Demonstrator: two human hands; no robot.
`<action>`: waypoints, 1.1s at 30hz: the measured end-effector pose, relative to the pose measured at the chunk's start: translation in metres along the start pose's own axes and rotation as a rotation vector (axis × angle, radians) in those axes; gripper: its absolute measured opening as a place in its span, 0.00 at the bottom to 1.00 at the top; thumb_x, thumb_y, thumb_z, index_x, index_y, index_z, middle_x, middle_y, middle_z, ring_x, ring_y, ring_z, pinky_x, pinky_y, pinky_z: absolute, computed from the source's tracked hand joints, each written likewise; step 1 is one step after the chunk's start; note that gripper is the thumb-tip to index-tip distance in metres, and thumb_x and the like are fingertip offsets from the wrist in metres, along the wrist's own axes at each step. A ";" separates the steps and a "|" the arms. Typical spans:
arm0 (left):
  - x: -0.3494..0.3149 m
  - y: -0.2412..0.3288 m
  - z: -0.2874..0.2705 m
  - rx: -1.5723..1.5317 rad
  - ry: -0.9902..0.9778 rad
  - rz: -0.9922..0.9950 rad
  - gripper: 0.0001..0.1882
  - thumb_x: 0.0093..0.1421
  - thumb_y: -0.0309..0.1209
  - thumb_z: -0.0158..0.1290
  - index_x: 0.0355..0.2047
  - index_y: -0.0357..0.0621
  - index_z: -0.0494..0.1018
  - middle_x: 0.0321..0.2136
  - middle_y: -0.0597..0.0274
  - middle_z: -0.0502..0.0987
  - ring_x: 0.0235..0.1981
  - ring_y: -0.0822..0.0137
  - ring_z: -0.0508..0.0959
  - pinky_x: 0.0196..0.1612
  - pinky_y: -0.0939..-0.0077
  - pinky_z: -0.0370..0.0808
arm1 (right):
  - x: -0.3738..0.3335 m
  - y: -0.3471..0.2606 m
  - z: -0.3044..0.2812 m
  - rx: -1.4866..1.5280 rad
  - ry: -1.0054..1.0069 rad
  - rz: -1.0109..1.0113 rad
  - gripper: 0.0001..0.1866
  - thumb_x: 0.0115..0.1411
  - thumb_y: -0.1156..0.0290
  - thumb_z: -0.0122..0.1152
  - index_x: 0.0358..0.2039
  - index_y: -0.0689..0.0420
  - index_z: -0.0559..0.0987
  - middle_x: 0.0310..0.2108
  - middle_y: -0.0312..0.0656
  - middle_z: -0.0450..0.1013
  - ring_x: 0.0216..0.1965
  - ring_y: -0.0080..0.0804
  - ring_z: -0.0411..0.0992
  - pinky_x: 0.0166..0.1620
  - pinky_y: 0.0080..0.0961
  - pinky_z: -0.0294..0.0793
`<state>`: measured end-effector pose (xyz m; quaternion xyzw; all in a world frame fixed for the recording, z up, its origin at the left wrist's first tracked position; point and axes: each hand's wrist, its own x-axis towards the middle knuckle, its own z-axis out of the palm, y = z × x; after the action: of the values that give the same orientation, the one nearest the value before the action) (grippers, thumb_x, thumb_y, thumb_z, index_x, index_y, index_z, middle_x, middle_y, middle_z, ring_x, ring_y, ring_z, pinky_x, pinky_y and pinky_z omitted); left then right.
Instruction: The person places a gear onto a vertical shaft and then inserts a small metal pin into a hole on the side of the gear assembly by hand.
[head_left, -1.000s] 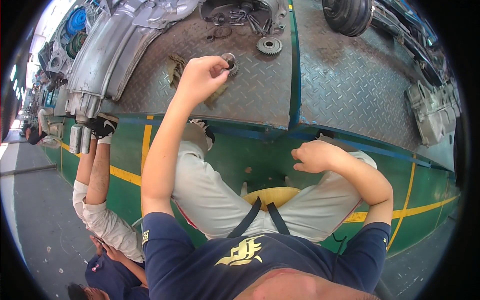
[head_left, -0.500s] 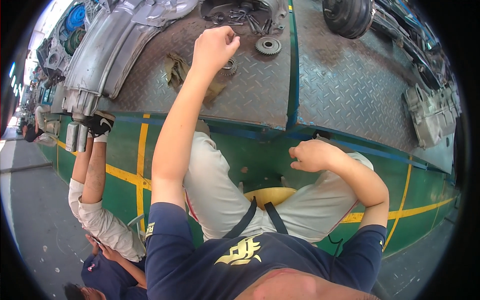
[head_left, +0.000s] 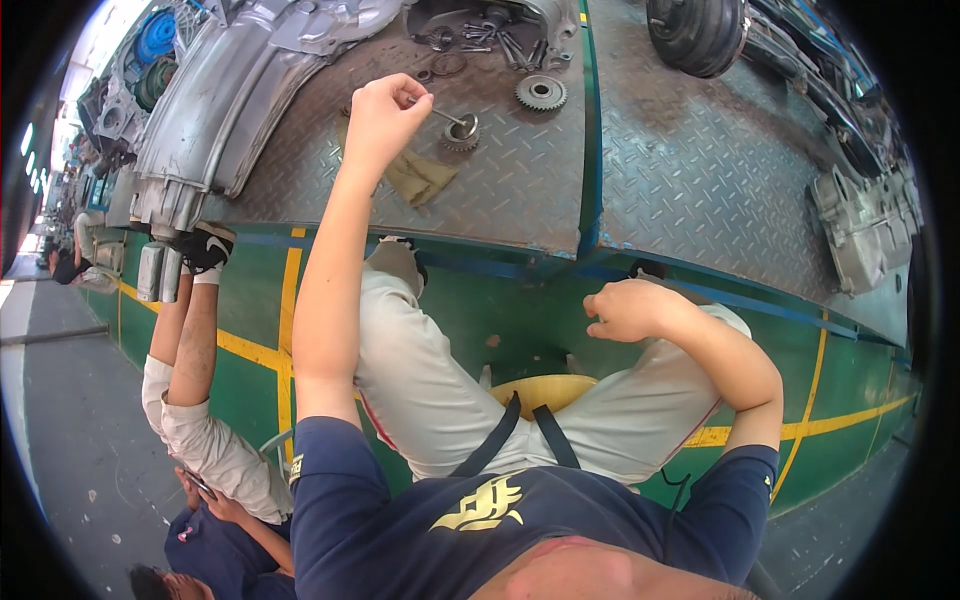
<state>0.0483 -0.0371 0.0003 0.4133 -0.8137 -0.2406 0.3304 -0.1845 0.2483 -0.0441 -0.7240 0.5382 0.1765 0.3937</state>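
Over the diamond-plate bench, my left hand [head_left: 385, 118] is closed, pinching the stem of an engine valve [head_left: 465, 126]. The valve slants down to the right, its round head over a small toothed gear [head_left: 462, 143]; whether they touch I cannot tell. Beside that lies a larger gear [head_left: 541, 92]. A crumpled olive-brown cloth [head_left: 420, 180] spreads on the plate near my left wrist, partly behind my forearm. My right hand [head_left: 630, 309] hangs by my right knee, fingers loosely curled with nothing visible in them.
Several bolts and valve-like parts [head_left: 512, 48] lie by a metal housing [head_left: 562, 25] at the back. A large gearbox casing [head_left: 205, 105] stands left. The right bench [head_left: 690, 170] bears a black drum [head_left: 697, 38] and an aluminium casing [head_left: 868, 225]. Another person [head_left: 225, 535] sits at lower left.
My left hand has moved left and nearer to me from the back parts, and a valve now shows in its pinch. A thin ring behind it has come into view. My right hand stays nearly still.
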 end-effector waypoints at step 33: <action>0.009 0.021 0.027 -0.113 -0.024 0.120 0.08 0.55 0.29 0.61 0.33 0.37 0.80 0.19 0.61 0.78 0.21 0.75 0.76 0.28 0.79 0.73 | -0.007 0.003 -0.002 0.008 0.012 -0.013 0.20 0.60 0.57 0.56 0.38 0.63 0.79 0.33 0.55 0.79 0.38 0.54 0.77 0.43 0.45 0.77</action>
<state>0.0142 -0.0297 -0.0007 0.3415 -0.8261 -0.2708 0.3571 -0.1897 0.2509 -0.0395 -0.7270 0.5365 0.1674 0.3944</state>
